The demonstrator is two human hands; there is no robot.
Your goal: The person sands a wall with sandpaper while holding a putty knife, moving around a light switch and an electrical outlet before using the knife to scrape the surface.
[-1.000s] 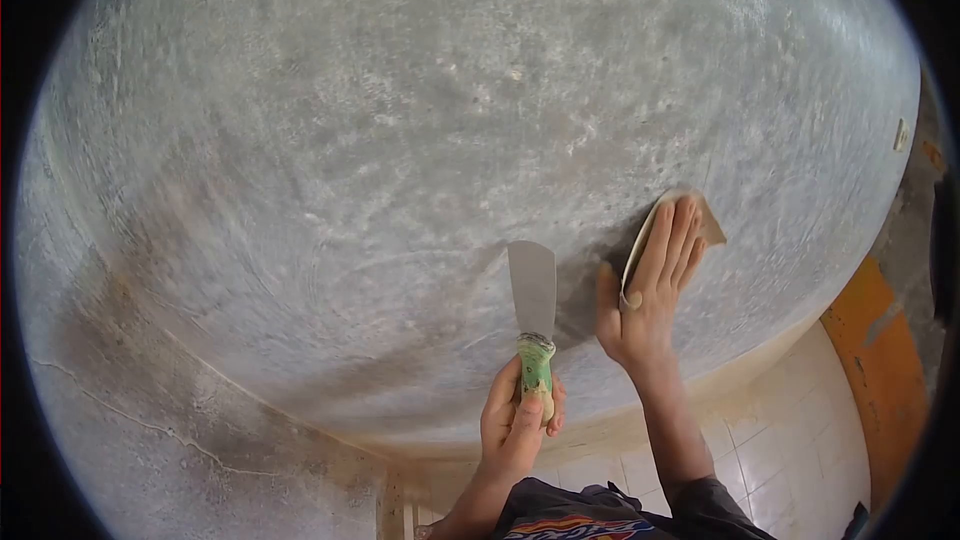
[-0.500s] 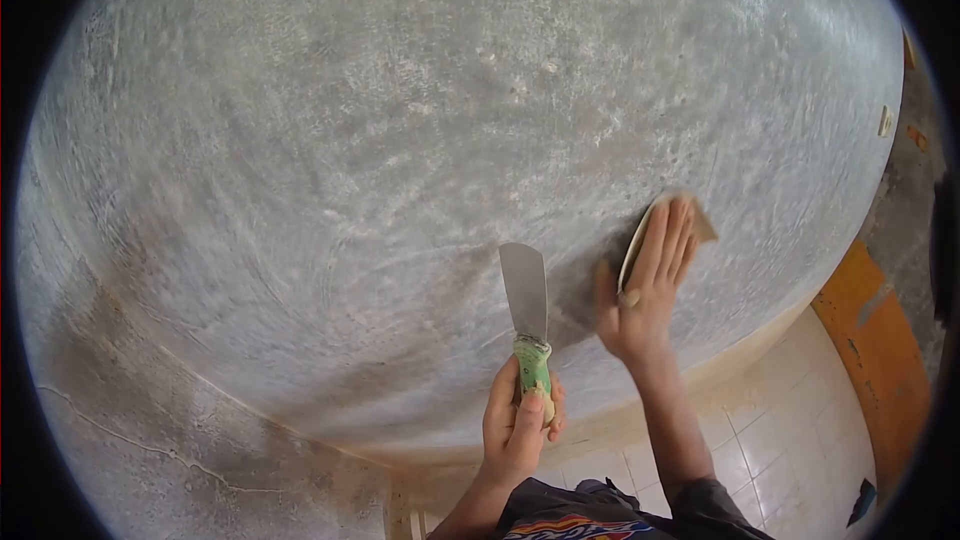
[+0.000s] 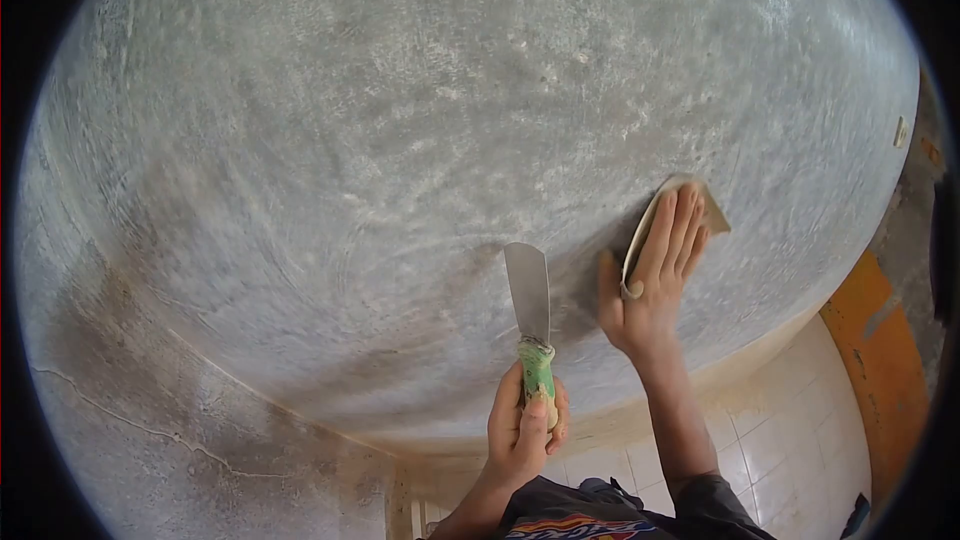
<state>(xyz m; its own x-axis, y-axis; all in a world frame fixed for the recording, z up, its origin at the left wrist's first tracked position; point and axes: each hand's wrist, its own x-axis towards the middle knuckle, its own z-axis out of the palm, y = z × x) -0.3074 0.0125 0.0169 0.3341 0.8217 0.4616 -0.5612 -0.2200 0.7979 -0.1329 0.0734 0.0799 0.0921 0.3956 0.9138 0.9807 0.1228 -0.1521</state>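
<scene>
My left hand (image 3: 518,432) is closed around the green handle of a putty knife (image 3: 530,292), its metal blade pointing up in front of the wall (image 3: 420,160). Farther right, my right hand (image 3: 655,285) presses a folded, tan sheet of sandpaper (image 3: 714,212) against the grey, patchy wall. The fingers lie stretched over the sheet, and its curled edge shows between thumb and forefinger. Much of the sheet is hidden under the palm and fingers.
A second stained wall (image 3: 180,440) with a crack meets this one at the lower left. White floor tiles (image 3: 790,430) lie below. At the right are an orange panel (image 3: 880,340) and a small wall socket or switch (image 3: 900,131).
My right hand and the sandpaper have moved slightly, a little up and right in view. The left hand still holds the putty knife, and the view has shifted slightly.
</scene>
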